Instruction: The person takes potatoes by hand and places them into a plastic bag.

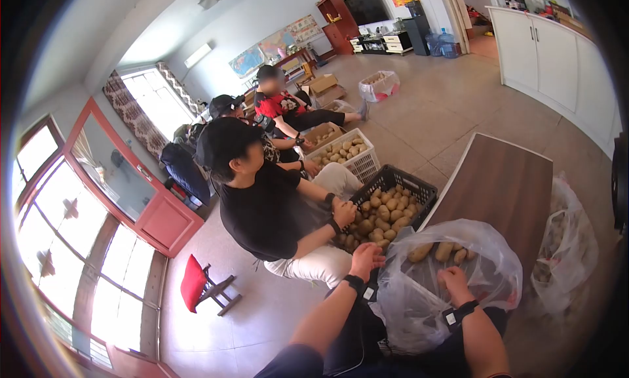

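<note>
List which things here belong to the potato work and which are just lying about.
In the work:
- left hand, near the bag
- right hand, at the bag's opening
- clear plastic bag
- potatoes in the bag
- black crate, holding potatoes

Lying about:
- red-seated stool
- television
- water bottles

Thin, glossy, wrinkled clear plastic forms the bag [419, 306]; matt black plastic, the crate [426, 186]. The tabletop [491, 181] looks like smooth brown wood, perhaps laminate. The 2 cabinet doors [537, 57] are smooth white; the stool seat [192, 283] seems red cloth.
</note>
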The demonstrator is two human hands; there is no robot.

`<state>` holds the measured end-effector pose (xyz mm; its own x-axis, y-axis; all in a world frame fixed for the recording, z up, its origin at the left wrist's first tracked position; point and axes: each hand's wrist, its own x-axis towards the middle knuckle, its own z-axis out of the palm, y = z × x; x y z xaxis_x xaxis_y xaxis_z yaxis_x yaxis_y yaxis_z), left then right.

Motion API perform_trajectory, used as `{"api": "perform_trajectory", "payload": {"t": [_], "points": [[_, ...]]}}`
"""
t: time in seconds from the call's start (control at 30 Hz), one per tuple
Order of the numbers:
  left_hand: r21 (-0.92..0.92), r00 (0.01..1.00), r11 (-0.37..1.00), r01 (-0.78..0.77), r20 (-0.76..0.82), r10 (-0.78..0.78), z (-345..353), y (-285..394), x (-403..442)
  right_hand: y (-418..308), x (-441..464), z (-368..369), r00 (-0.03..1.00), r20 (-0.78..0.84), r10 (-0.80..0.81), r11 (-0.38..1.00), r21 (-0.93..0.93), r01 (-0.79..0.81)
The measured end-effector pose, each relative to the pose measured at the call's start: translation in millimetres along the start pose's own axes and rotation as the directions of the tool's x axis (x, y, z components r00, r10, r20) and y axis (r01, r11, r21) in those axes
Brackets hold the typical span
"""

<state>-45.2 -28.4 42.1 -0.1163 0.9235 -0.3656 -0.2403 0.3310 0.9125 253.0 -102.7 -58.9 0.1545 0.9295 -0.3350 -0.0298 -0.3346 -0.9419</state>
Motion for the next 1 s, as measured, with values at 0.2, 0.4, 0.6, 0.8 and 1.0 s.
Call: {"api": "perform_trajectory", "payload": {"t": [0.2, 0.4, 0.6, 0.8, 1.0], "points": [[0.064, 0.984, 0.990, 0.129, 0.116, -0.135, -0.6, -42.1, -41.3, -44.5, -33.6, -14.7, 0.927, 0.285, 0.245, 0.790, 0.495, -0.361], [0.413, 0.965, 0.887, 0.206, 0.065, -0.254, -2.7, -72.9, -72.2, -37.6, -33.8, -14.7, 0.890, 0.425, 0.165, 0.781, 0.494, -0.381], [0.488, 0.967, 0.845, 0.218, 0.007, -0.253, -20.2, -103.3, -76.9, -32.1, -40.0, -4.9, 0.840, 0.477, 0.257, 0.929, 0.117, -0.351], [0.587, 0.960, 0.786, 0.194, 0.053, -0.277, -32.4, -115.9, -82.5, -28.0, -38.9, -4.8, 0.833, 0.484, 0.267, 0.918, 0.135, -0.372], [0.652, 0.945, 0.726, 0.221, 0.040, -0.324, -47.7, -124.5, -88.8, -25.0, -39.7, -5.7, 0.856, 0.441, 0.269, 0.918, 0.151, -0.367]]}}
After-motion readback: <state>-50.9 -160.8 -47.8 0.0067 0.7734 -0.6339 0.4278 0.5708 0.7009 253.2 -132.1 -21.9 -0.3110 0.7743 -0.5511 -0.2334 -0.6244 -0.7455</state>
